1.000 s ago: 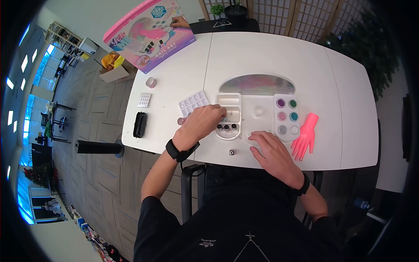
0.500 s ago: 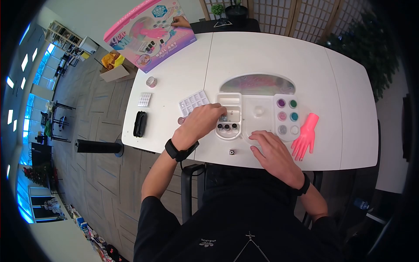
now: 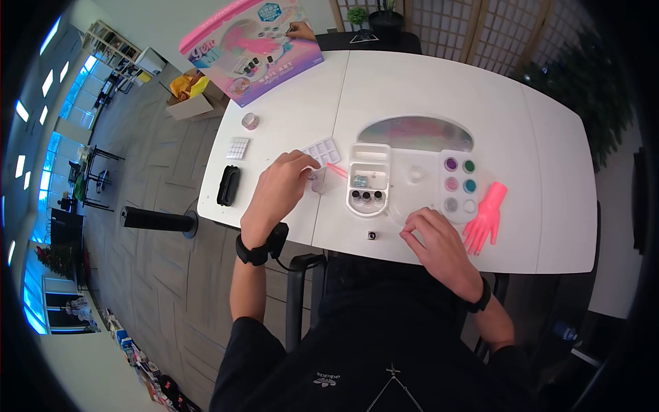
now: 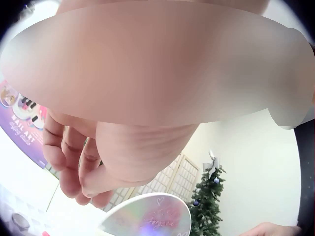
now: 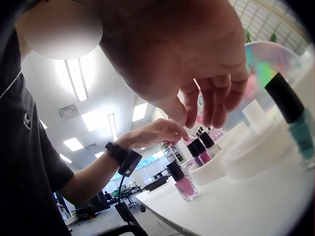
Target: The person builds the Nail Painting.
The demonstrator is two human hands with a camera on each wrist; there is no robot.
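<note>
My left hand (image 3: 285,185) hovers over the left part of the table, fingers bent downward, and nothing shows between them. Just under its fingertips is a small clear jar (image 3: 317,185), beside a pink stick (image 3: 336,169) and a white compartment tray (image 3: 324,150). My right hand (image 3: 439,247), fingers loosely bent, is at the front edge of the white nail-art station (image 3: 405,199); no item shows in it. Left of it stands a pink nail polish bottle (image 5: 185,187) with a black cap. A teal nail polish bottle (image 5: 301,130) appears close in the right wrist view.
The station's left organizer (image 3: 371,154) holds several black-capped bottles and a small teal packet (image 3: 360,181). Glitter pots (image 3: 451,164) sit on its right side, next to a pink model hand (image 3: 486,220). A black case (image 3: 228,185) and the product box (image 3: 257,51) are farther left.
My left hand has left the organizer and moved left to above the small jar, uncovering the teal packet. My right hand has shifted slightly, its fingers drawn closer together. The head view has turned a little.
</note>
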